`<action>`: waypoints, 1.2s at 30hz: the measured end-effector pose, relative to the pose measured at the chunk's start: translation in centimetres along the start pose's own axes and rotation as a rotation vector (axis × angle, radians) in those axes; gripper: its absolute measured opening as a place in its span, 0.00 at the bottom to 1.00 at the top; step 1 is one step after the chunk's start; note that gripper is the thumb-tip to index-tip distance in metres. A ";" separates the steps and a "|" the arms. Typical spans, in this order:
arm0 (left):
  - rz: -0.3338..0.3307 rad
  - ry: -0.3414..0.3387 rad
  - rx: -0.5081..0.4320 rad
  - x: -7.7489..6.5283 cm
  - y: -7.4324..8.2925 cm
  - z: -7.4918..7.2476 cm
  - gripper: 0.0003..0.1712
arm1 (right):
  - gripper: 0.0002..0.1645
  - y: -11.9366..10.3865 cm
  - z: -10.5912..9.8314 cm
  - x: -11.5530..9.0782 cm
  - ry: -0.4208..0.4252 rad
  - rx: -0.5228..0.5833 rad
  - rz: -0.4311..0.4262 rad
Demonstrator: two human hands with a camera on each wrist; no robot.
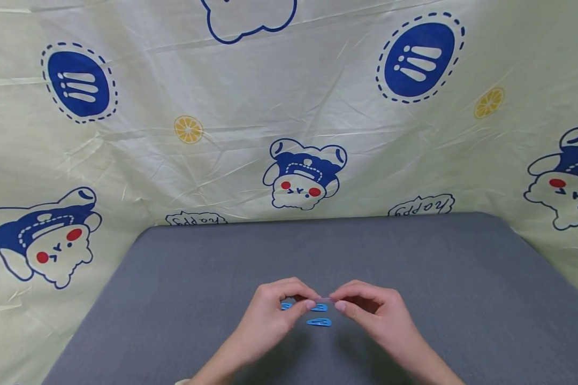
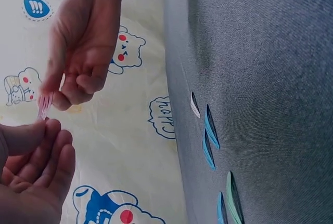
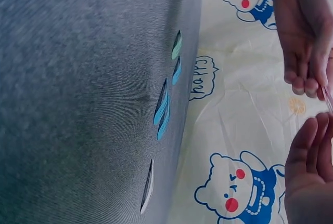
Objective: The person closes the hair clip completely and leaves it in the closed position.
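Note:
Above the table, my left hand (image 1: 275, 310) and right hand (image 1: 381, 313) pinch opposite ends of a small pink hair clip (image 1: 324, 299) between thumb and fingers. The pink clip (image 2: 45, 106) shows thin slits in the left wrist view. Below the hands lie blue snap hair clips: a front one (image 1: 319, 322), one behind it (image 1: 320, 307) and one partly covered by the left hand (image 1: 286, 306). The wrist views also show a green clip (image 2: 233, 199) and a whitish clip (image 3: 148, 187) on the cloth; both are hidden in the head view.
A grey cloth-covered table (image 1: 197, 278) spreads under the hands. Its far edge meets a pale curtain (image 1: 241, 176) printed with cartoon bears, blue ovals and orange slices. The loose clips lie in a rough row across the table.

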State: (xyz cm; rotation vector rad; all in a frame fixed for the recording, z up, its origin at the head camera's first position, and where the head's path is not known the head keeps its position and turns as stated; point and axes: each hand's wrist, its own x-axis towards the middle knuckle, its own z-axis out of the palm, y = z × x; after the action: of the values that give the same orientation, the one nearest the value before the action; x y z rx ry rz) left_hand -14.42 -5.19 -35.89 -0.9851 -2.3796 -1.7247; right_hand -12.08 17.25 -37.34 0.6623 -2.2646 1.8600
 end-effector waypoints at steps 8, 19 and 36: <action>-0.095 -0.147 -0.183 0.3 -0.7 -0.5 0.04 | 0.08 0.7 -0.8 0.2 -0.149 0.108 0.007; -0.015 -0.004 -0.006 0.3 -1.2 0.2 0.05 | 0.14 0.4 -0.5 0.5 -0.028 0.181 0.273; 0.229 0.070 0.213 0.5 -1.5 0.4 0.08 | 0.15 -0.3 -0.6 0.6 0.011 -0.010 0.304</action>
State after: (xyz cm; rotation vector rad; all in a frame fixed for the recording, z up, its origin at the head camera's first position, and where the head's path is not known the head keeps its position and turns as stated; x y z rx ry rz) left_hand -15.44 -4.89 -37.07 -1.0932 -2.2473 -1.3730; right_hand -12.66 17.67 -36.73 0.3176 -2.4804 1.9682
